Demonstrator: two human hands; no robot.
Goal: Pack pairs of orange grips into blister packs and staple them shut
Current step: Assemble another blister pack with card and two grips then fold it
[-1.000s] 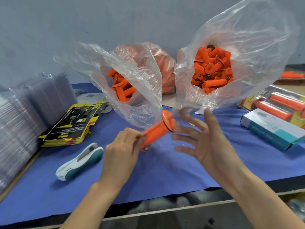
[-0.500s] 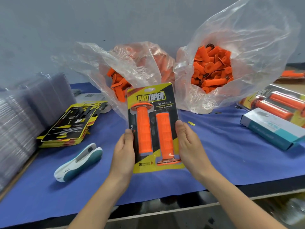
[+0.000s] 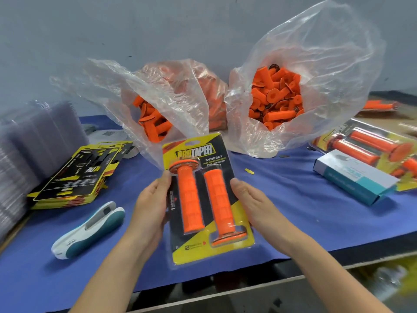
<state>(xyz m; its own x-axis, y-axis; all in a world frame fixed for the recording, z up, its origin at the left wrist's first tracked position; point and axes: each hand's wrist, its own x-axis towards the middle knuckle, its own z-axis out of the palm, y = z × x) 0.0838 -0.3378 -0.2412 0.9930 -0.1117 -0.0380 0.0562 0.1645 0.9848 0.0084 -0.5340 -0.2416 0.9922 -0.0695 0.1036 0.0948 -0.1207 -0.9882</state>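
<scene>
A blister pack [image 3: 204, 195] is held upright above the blue cloth [image 3: 293, 211] of the table, near the front edge and between the two hands. Its left edge is gripped by the left hand [image 3: 150, 206], the thumb laid on the front near the top and the fingers curled behind. Its right edge is gripped by the right hand [image 3: 255, 204] in the same way – thumb on the front, fingers hidden behind the card.

Two orange grips are seen side by side inside the pack, against a black and yellow card marked PROTAPER. The left grip [image 3: 190, 199] is set with its flange at the top; the right grip [image 3: 220, 202] is set the other way, with its flange at the bottom. Whether the pack has been stapled cannot be told.

A white and teal stapler [image 3: 90, 229] is laid on the cloth to the left of the left forearm, apart from it. Further left, a stack of printed cards [image 3: 74, 175] is placed, and beside it a blurred stack of clear shells [image 3: 27, 154]. Behind the pack, two clear plastic bags are stood open – the left bag [image 3: 144, 102] and the right bag [image 3: 316, 75], each filled with loose orange grips. At the right, a white and teal box [image 3: 354, 177] is laid just in front of filled packs [image 3: 372, 143]. A small yellow scrap [image 3: 249, 171] is seen on the cloth just right of the held pack.
</scene>
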